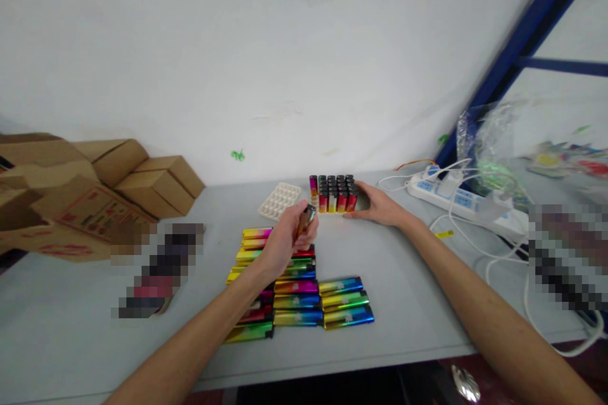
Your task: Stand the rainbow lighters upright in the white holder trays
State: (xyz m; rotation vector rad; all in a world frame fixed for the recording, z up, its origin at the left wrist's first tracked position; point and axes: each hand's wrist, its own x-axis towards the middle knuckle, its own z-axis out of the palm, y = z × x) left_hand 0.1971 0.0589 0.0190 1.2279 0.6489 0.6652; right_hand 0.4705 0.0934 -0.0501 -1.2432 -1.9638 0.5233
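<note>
My left hand (284, 242) holds one lighter (306, 218) by its body, raised a little above the table. Under and in front of it lie several rainbow-coloured lighters (323, 302) in flat rows. Farther back, a block of upright lighters (334, 193) stands in a tray. My right hand (380, 205) rests against the right side of that block, fingers curled round its corner. An empty white tray (280, 200) with a grid of holes lies just left of the block.
Cardboard boxes (118, 183) are stacked at the back left. A white power strip (456, 197) with cables and a clear plastic bag (494, 145) sit at the right. The grey table's front edge (332, 367) runs close below the lighter rows.
</note>
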